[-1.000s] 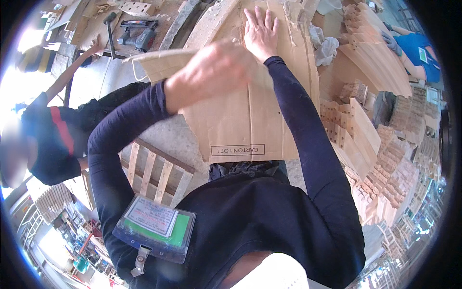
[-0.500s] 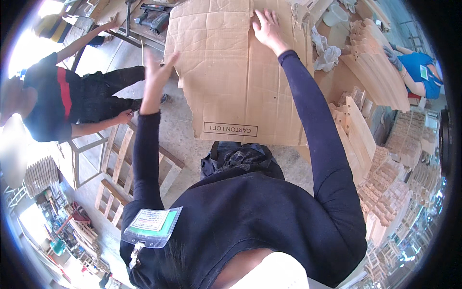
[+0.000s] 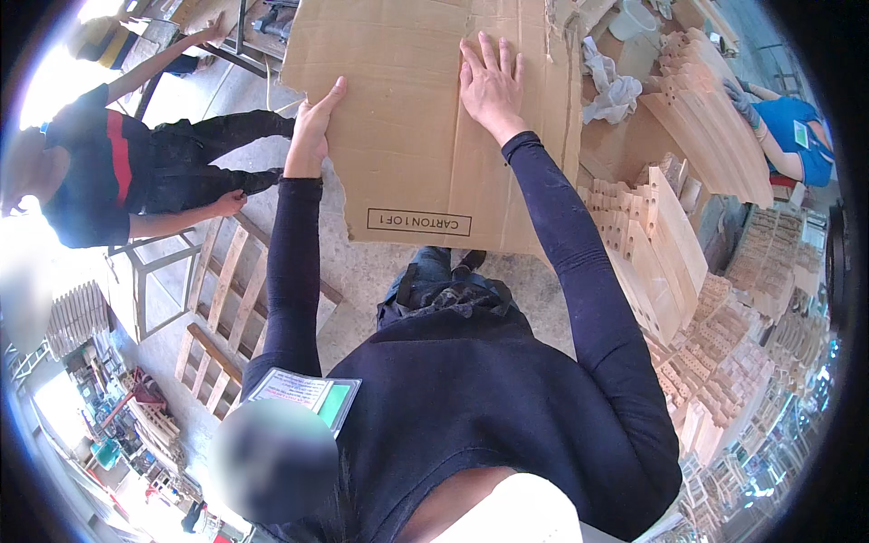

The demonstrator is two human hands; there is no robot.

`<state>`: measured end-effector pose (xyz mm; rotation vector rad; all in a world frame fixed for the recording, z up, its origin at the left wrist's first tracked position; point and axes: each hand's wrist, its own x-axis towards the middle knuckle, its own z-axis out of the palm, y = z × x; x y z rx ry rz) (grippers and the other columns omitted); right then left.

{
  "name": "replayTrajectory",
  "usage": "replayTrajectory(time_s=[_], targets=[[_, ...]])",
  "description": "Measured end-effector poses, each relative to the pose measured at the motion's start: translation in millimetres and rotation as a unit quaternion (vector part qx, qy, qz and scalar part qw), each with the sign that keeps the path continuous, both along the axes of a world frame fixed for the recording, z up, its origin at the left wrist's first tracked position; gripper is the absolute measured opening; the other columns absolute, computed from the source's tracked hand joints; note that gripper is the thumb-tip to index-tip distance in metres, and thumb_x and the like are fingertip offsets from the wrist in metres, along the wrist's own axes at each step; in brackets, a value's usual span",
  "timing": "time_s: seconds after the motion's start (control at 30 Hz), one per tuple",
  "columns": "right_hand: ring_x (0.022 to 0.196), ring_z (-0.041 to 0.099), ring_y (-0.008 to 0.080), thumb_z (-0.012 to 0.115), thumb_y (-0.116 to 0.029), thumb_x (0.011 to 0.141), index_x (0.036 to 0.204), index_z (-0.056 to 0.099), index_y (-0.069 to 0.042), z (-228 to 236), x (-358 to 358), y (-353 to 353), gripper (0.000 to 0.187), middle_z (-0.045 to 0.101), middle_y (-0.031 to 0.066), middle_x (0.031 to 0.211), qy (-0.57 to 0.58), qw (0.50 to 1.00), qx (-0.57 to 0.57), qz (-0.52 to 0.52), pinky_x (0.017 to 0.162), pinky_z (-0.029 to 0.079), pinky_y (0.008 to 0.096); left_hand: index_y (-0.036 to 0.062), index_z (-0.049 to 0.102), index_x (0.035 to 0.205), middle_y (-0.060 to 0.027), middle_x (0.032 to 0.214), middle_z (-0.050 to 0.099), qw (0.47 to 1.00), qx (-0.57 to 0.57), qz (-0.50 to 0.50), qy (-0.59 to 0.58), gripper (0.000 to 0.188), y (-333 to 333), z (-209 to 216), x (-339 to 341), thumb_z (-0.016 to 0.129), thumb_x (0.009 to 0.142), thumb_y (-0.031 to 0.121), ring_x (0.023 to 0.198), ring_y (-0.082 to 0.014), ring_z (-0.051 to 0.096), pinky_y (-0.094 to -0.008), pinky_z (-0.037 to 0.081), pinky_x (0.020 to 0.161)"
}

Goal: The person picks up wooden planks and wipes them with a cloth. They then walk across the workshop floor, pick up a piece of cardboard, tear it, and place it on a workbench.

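Observation:
A large brown cardboard sheet [image 3: 398,154] lies before me, creased, with a torn left edge and a printed box near its front edge. My left hand [image 3: 312,131] is at that torn edge, thumb up along the rim. Its other fingers are out of sight at or under the cardboard, and the hand appears closed on the edge. Palm down, my right hand [image 3: 493,86] rests flat on the upper right part of the sheet with its fingers spread. Nothing is held in the right hand.
Curved wooden boards [image 3: 701,118] and drilled wooden pieces [image 3: 665,244] are stacked at the right. Crumpled clear plastic [image 3: 611,90] lies beside the sheet. A wooden pallet [image 3: 226,281] stands on the floor at left. One co-worker [image 3: 100,172] is at left, another [image 3: 787,131] far right.
My left hand has come from above the sheet to its left edge. The right hand has slid nearer and leftward. The cardboard has shifted left, and its front edge has moved away from me.

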<state>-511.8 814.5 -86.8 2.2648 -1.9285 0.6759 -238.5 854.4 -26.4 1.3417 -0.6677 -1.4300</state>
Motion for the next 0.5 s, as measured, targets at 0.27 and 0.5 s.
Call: replayTrajectory(time_s=[0.27, 0.5], targets=[[0.141, 0.022, 0.0328, 0.04, -0.029, 0.092, 0.125, 0.058, -0.007, 9.6, -0.3, 0.9, 0.044, 0.038, 0.0103, 0.147, 0.072, 0.997, 0.021, 0.0, 0.113, 0.015, 0.0559, 0.001, 0.066, 0.105, -0.0053, 0.101, 0.067, 0.982, -0.175, -0.029, -0.069, 0.028, 25.8, 17.4, -15.2, 0.074, 0.084, 0.018, 0.089, -0.0127, 0.062, -0.0283, 0.05, 0.077], [0.141, 0.024, 0.0329, 0.044, -0.024, 0.084, 0.103, 0.071, -0.005, 0.8, -8.2, -3.0, 0.038, 0.047, 0.0109, 0.14, 0.123, 0.991, 0.057, -0.016, 0.112, 0.008, 0.0597, 0.0015, 0.07, 0.097, 0.0001, 0.092, 0.068, 0.963, -0.242, -0.013, -0.117, 0.019, 48.2, 34.8, -35.7, 0.073, 0.085, 0.017, 0.081, -0.0068, 0.059, -0.0235, 0.047, 0.071]])
